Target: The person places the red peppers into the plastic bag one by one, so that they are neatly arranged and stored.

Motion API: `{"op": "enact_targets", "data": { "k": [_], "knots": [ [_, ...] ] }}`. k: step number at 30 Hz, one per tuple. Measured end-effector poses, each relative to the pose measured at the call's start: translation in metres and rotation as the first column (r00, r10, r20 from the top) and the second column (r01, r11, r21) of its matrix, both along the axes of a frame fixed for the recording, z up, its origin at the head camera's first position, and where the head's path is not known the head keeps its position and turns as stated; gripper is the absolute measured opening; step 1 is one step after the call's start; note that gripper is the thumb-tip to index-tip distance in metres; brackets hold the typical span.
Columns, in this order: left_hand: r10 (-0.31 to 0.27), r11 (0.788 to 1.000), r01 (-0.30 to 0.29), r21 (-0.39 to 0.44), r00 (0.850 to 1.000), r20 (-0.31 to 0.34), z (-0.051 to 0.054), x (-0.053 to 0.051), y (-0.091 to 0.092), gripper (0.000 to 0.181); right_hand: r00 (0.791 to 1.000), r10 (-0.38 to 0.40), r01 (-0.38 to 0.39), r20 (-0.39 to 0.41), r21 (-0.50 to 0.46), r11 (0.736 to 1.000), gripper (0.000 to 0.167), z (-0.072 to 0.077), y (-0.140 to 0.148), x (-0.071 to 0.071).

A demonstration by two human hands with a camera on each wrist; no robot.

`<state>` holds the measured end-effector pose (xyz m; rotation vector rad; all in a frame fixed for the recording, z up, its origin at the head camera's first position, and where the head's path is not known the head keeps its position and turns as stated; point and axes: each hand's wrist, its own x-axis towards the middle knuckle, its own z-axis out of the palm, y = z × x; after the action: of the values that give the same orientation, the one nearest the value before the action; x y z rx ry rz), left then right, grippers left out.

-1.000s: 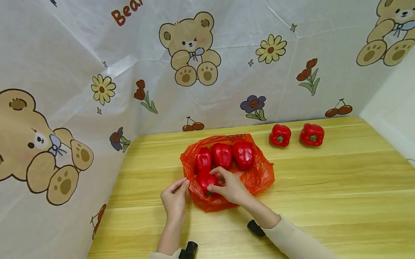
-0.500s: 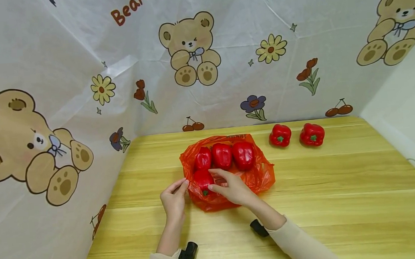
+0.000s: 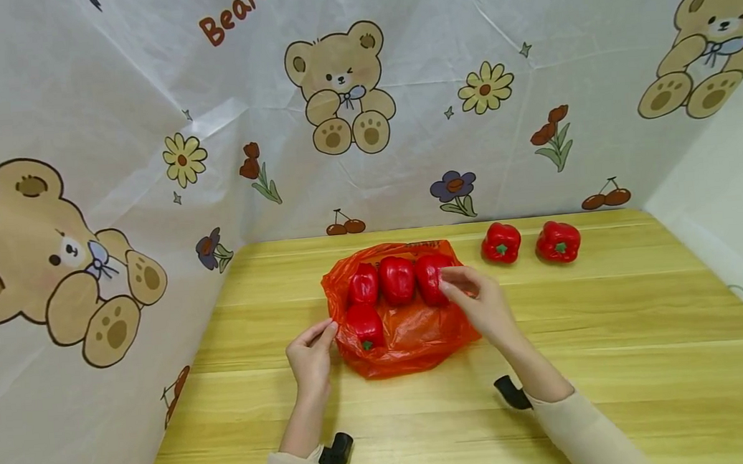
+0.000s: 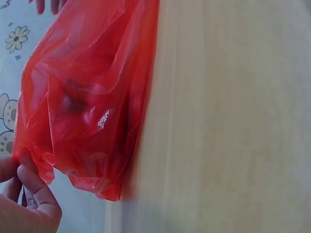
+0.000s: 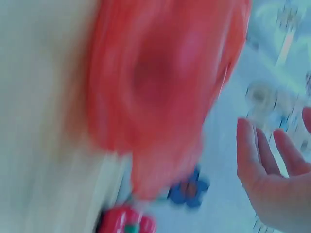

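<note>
A red-orange plastic bag (image 3: pixel 417 333) lies with its mouth spread on the table. Inside it, several red bell peppers show; one (image 3: pixel 365 326) sits at the near left with its green stem toward me, the others in a row behind. My left hand (image 3: pixel 312 355) pinches the bag's left rim between thumb and fingers, as the left wrist view also shows at the bag (image 4: pixel 92 97). Over the bag's right side hovers my right hand (image 3: pixel 480 303), fingers loosely bent and holding nothing, partly covering the rightmost pepper (image 3: pixel 431 278). The right wrist view is blurred.
Two more red bell peppers, one (image 3: pixel 501 243) nearer the bag and another (image 3: pixel 558 241) farther right, rest at the back of the wooden table (image 3: pixel 611 330). A white cloth with printed bears (image 3: pixel 342 90) hangs behind and at the left.
My right hand has let go of the near-left pepper, which shifted slightly left, and has moved up and to the right, away from it. The left hand stays on the bag's rim.
</note>
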<state>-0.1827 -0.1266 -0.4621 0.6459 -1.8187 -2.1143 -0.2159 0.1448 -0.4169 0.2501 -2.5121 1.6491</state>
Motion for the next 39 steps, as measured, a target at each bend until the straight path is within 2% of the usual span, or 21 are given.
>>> {"op": "enact_targets", "data": {
  "k": [2,5,7,9,12,16,22,26,33,39],
  "knots": [
    [0.002,1.0,-0.002,0.001,1.0,-0.001,0.0,0.0,0.0,0.022,0.994,-0.104,0.104,-0.013,0.003,0.995,0.038,0.004,0.019,-0.01],
    [0.004,1.0,-0.004,0.006,1.0,0.0,0.0,0.0,0.0,0.023,0.97,-0.242,0.244,-0.034,0.041,0.969,0.041,0.007,0.048,-0.028],
    [0.004,1.0,-0.004,0.006,1.0,0.004,0.0,0.0,0.0,0.022,0.953,-0.3,0.302,-0.045,0.053,0.952,0.043,0.006,0.065,-0.042],
    [0.002,1.0,-0.002,0.004,1.0,0.008,-0.001,0.0,0.0,0.022,0.947,-0.319,0.322,-0.043,0.085,0.943,0.047,0.003,0.082,-0.054],
    [0.0,1.0,0.0,0.001,1.0,0.01,-0.002,0.0,0.0,0.021,0.951,-0.31,0.31,-0.021,0.128,0.942,0.051,-0.005,0.101,-0.072],
    [0.005,1.0,-0.005,0.003,1.0,0.005,-0.003,0.0,-0.001,0.021,0.963,-0.264,0.252,0.05,0.168,0.953,0.056,-0.015,0.117,-0.091],
    [0.006,1.0,-0.006,0.002,1.0,-0.016,-0.003,0.0,-0.001,0.021,0.965,-0.18,0.158,0.189,0.124,0.98,0.063,-0.026,0.125,-0.109],
    [0.007,1.0,-0.007,-0.001,1.0,-0.02,-0.003,0.0,0.0,0.021,0.956,-0.155,0.14,0.247,0.079,0.987,0.06,-0.03,0.127,-0.116],
    [0.004,1.0,-0.004,-0.008,1.0,-0.004,-0.004,-0.002,0.0,0.02,0.923,-0.226,0.216,0.311,0.066,0.974,0.052,-0.037,0.128,-0.121],
    [0.009,1.0,-0.009,-0.008,1.0,-0.003,-0.004,-0.002,-0.001,0.02,0.92,-0.226,0.233,0.319,0.017,0.972,0.051,-0.038,0.126,-0.12]
  ]
}}
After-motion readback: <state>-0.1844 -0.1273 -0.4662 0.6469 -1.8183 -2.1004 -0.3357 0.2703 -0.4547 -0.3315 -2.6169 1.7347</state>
